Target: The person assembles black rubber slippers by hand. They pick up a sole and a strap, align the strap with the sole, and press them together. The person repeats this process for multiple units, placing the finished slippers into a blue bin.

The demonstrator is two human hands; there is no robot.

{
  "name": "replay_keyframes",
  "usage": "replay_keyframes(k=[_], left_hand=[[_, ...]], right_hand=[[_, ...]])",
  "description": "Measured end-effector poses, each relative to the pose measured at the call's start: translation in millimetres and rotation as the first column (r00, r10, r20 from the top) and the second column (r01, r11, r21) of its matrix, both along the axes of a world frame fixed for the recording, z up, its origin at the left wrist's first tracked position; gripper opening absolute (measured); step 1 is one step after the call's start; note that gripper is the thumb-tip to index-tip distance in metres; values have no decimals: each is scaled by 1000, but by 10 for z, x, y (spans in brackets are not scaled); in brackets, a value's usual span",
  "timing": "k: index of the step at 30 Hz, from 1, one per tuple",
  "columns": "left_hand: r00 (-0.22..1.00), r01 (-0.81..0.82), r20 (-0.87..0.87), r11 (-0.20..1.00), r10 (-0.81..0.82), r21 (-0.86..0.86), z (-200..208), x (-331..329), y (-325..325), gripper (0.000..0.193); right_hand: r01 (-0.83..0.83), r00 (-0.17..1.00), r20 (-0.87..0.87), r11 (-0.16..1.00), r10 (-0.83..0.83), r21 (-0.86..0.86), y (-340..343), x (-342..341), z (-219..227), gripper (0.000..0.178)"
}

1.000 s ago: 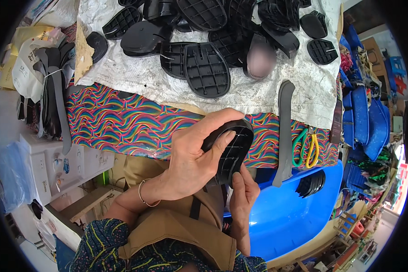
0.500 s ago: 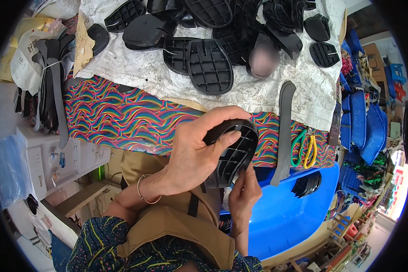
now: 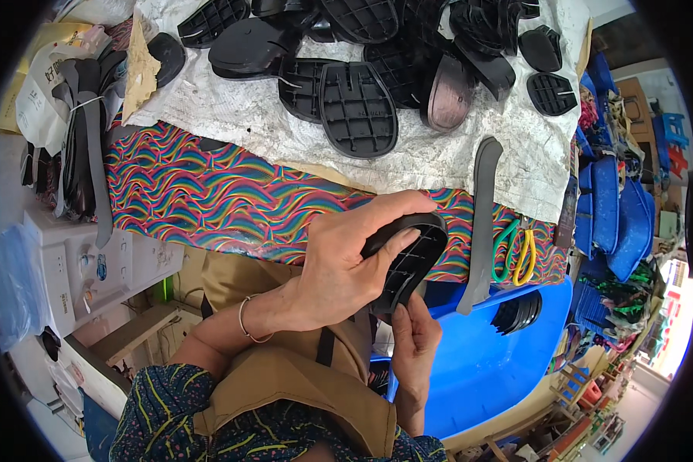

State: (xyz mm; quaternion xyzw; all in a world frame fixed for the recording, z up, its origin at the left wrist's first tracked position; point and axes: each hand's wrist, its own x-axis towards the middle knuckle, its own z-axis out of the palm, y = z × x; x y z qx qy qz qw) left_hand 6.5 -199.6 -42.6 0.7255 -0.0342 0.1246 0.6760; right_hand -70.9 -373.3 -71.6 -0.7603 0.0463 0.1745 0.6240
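A black shoe sole with a gridded underside is held in front of my body, over the near edge of the table. My left hand wraps its upper end, the thumb lying across the grid and the fingers going behind. At the lower end my right hand pinches the edge between thumb and fingers. Part of the sole is hidden by both hands. Just right of it, a long dark grey strip hangs over the table edge. Scissors with green and yellow handles lie beyond the strip.
Many black soles are heaped on a white sheet at the back. Below right stands a blue tub with several black pieces inside. Tied grey strips hang at the left, above a white cabinet.
Both hands still hold the sole. My left hand and the sole have shifted slightly right, and the sole has turned so its underside shows narrower.
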Motion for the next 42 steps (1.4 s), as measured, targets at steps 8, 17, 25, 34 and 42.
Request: replay_keyframes(k=[8, 17, 25, 34, 42], left_hand=[[969, -35, 248, 990, 1, 133, -23, -2, 27, 26], [989, -70, 116, 985, 89, -161, -145, -41, 101, 24], [967, -187, 155, 975, 204, -117, -265, -93, 36, 26], [989, -135, 30, 974, 143, -183, -248, -76, 1, 27], [997, -76, -18, 974, 74, -214, -250, -83, -75, 28]], right_hand=[[-66, 995, -54, 979, 78, 194, -66, 15, 13, 44], [227, 971, -204, 735, -123, 639, 128, 90, -47, 66], [298, 953, -137, 763, -270, 574, 334, 220, -76, 38], [249, 962, 34, 921, -271, 301, 262, 367, 91, 38], [121, 949, 312, 968, -48, -219, 94, 398, -56, 35]])
